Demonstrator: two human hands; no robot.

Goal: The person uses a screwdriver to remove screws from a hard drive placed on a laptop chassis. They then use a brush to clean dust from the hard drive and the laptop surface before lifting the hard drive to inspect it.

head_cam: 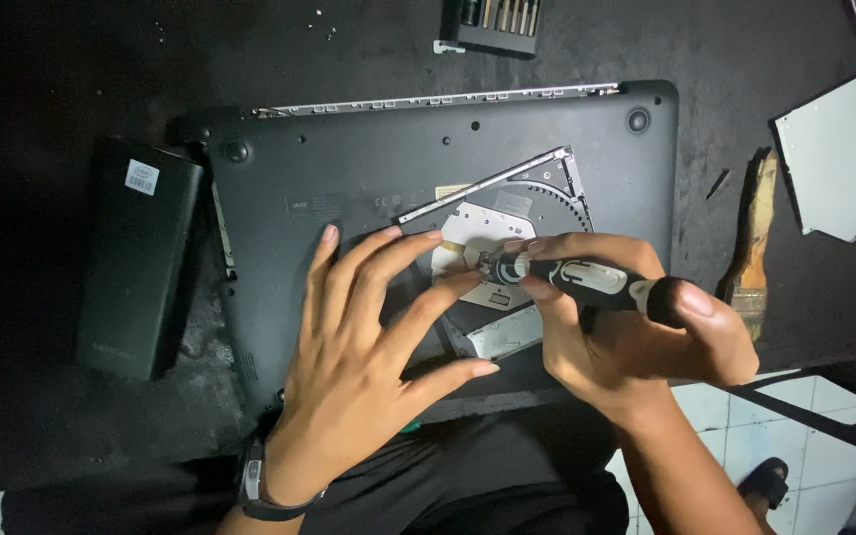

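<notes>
Left hand point(364, 342) spread flat, empty, on upturned laptop point(349, 168), bracing it. Right hand point(636, 327) grips screwdriver point(587, 279), tip down in open drive bay point(507, 213) for reach.

We see a repair workshop: an upturned laptop point(428, 188), bit set point(495, 22), brush point(750, 243) on a dark worktop point(52, 79).
</notes>
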